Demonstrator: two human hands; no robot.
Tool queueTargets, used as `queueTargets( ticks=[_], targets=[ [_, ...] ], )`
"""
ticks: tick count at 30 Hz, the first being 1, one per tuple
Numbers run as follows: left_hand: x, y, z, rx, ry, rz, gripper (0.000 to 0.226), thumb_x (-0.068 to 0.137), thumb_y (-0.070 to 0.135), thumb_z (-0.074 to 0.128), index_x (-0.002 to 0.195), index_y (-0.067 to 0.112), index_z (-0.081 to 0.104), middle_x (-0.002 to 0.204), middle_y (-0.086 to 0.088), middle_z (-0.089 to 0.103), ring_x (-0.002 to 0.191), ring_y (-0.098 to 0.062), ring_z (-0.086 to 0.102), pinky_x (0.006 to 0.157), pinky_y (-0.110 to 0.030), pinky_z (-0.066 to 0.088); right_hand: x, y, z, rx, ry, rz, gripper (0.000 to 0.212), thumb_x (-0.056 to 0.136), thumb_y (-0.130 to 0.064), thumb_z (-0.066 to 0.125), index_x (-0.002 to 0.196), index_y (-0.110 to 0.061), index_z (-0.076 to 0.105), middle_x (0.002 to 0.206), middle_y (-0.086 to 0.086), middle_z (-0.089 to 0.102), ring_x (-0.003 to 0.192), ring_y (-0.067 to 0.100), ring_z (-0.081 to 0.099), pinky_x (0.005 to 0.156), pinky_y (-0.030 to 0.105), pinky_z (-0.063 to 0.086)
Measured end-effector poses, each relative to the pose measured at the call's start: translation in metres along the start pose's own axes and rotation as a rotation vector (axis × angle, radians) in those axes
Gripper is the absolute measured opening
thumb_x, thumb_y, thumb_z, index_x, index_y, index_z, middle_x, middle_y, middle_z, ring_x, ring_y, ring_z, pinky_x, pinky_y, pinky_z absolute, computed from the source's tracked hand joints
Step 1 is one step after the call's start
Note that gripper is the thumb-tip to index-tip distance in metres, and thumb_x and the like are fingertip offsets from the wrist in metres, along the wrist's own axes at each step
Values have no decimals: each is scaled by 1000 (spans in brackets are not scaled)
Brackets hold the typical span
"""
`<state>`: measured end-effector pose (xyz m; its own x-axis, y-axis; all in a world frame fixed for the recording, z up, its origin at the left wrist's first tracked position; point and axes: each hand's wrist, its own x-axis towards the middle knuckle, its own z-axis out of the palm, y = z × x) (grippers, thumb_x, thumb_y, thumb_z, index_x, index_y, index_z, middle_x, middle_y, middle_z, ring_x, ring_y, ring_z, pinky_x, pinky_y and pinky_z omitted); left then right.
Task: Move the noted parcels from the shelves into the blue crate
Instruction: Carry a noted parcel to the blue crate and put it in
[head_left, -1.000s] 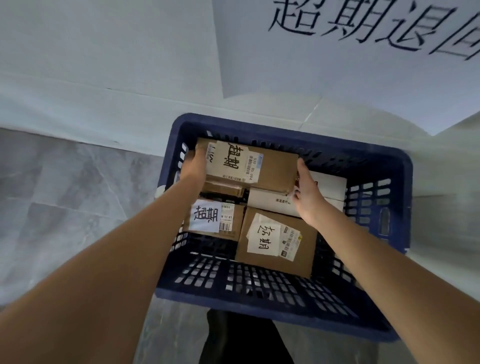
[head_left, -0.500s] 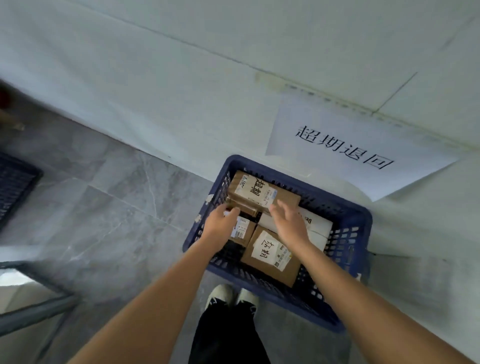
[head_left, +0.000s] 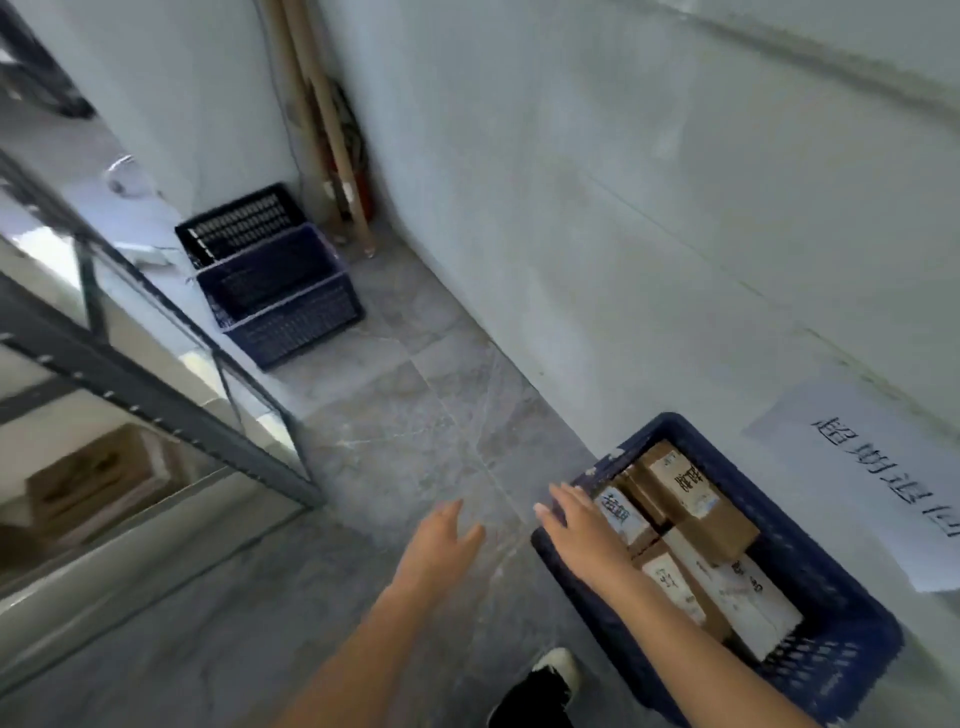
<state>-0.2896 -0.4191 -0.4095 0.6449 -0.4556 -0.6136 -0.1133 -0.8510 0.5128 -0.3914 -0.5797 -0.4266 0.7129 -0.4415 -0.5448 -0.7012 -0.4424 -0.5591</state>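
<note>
Perforated plastic blue crate (head_left: 810, 545) holds matt cardboard parcels (head_left: 706, 514) on glossy stone-look floor (head_left: 415, 415).

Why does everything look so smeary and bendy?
Head view: the whole picture is motion-blurred, so the writing on the parcels in the blue crate and on the wall sign is fuzzy; the wide lens tilts the shelf frame; both hands look soft.

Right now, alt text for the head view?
Both hands, left and right, are open and empty beside a blue crate of labelled parcels on the floor by the wall. A paper sign hangs above it; two more crates sit in the corner, shelving at left.
</note>
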Motion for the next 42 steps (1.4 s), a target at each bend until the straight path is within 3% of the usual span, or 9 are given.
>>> queueTargets(
  ticks=[7, 12, 18, 23, 28, 32, 36, 39, 42],
  targets=[
    [-101, -151, -123, -55, 285, -78, 51, 87, 41, 46, 132, 17, 53, 139, -10, 52, 124, -27, 51, 103, -37, 43, -39, -147, 106, -203, -36, -266, 53, 103, -36, 41, 147, -7, 37, 157, 12, 31, 147, 23, 23, 114, 31, 21],
    [-174, -249, -177, -53, 403, -203, 59, 98, 42, 42, 150, 14, 30, 155, -10, 32, 142, -29, 31, 113, -39, 28, -89, -249, 197, -241, -115, -441, 54, 102, -36, 43, 148, -8, 36, 157, 11, 31, 146, 23, 26, 116, 31, 18],
    [-200, -339, -212, -187, 472, -279, 63, 87, 48, 45, 141, 16, 43, 142, -11, 49, 128, -29, 47, 107, -45, 40, -107, -324, 266, -330, -229, -545, 50, 104, -32, 40, 147, -9, 38, 153, 11, 35, 143, 24, 29, 111, 30, 23],
    [-179, -396, -236, -276, 488, -356, 70, 71, 55, 38, 129, 18, 50, 123, -9, 59, 111, -29, 56, 96, -47, 49, -75, -368, 319, -380, -322, -543, 54, 100, -41, 43, 143, -9, 44, 146, 11, 43, 134, 29, 41, 109, 38, 35],
    [-140, -415, -286, -351, 462, -378, 47, 82, 40, 47, 118, 13, 59, 109, -11, 66, 97, -28, 64, 86, -48, 54, -20, -419, 363, -381, -351, -535, 56, 97, -43, 43, 143, -11, 43, 148, 8, 42, 134, 29, 42, 109, 39, 37],
    [-105, -446, -313, -456, 474, -418, 44, 89, 36, 48, 121, 8, 58, 111, -15, 65, 99, -31, 64, 86, -45, 53, 16, -460, 389, -337, -357, -475, 43, 100, -27, 44, 138, -8, 45, 138, 13, 48, 124, 31, 49, 98, 37, 41],
    [-70, -494, -317, -634, 479, -511, 55, 82, 46, 49, 129, 18, 52, 112, -9, 65, 96, -30, 65, 86, -50, 54, 52, -468, 425, -272, -355, -394, 51, 100, -33, 44, 145, -9, 39, 147, 13, 42, 132, 33, 43, 108, 44, 38],
    [-39, -533, -314, -667, 470, -567, 71, 78, 50, 45, 139, 15, 44, 125, -12, 59, 106, -30, 60, 93, -49, 51, 82, -468, 454, -269, -349, -297, 57, 101, -34, 46, 151, -11, 31, 153, 12, 35, 137, 30, 39, 110, 39, 32],
    [-4, -563, -314, -694, 442, -594, 62, 90, 42, 48, 143, 10, 39, 140, -16, 47, 121, -33, 51, 101, -49, 44, 114, -474, 483, -242, -342, -238, 60, 100, -32, 48, 152, -9, 28, 155, 14, 33, 140, 31, 35, 112, 40, 30]
  ],
)
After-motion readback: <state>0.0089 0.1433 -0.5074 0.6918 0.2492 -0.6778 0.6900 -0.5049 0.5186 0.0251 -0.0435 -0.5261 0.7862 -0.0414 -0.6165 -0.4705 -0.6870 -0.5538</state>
